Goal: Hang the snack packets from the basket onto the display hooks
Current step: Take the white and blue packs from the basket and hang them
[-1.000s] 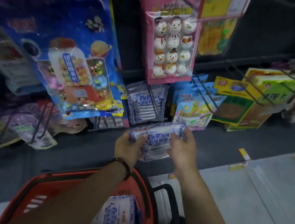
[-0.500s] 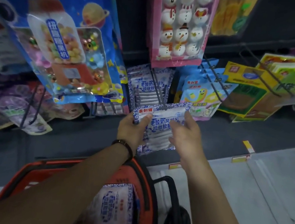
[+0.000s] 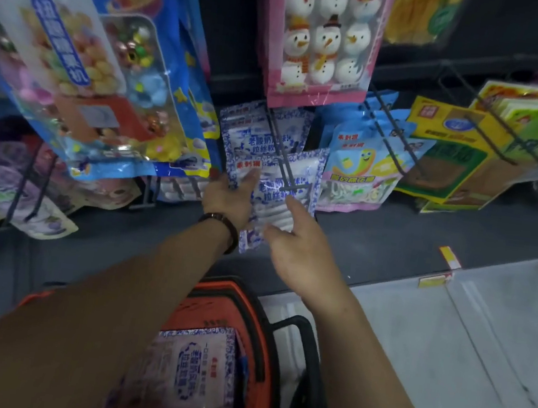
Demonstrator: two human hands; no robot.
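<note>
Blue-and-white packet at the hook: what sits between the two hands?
In the head view, only that blue-and-white packet lies between them, pushed onto the display hook. The left hand touches its left side; the right hand is open at its lower right.

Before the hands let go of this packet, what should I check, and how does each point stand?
1. Packet at the hook: ok.
2. Hook through the packet's hole: cannot tell, blurred.
3. Left hand on the packet: ok, thumb on its front.
4. Right hand gripping: not ok, fingers spread beside its lower edge.
5. Same blue-white packets behind on that hook: ok.
6. More stock in the basket: ok, another packet inside.
</note>
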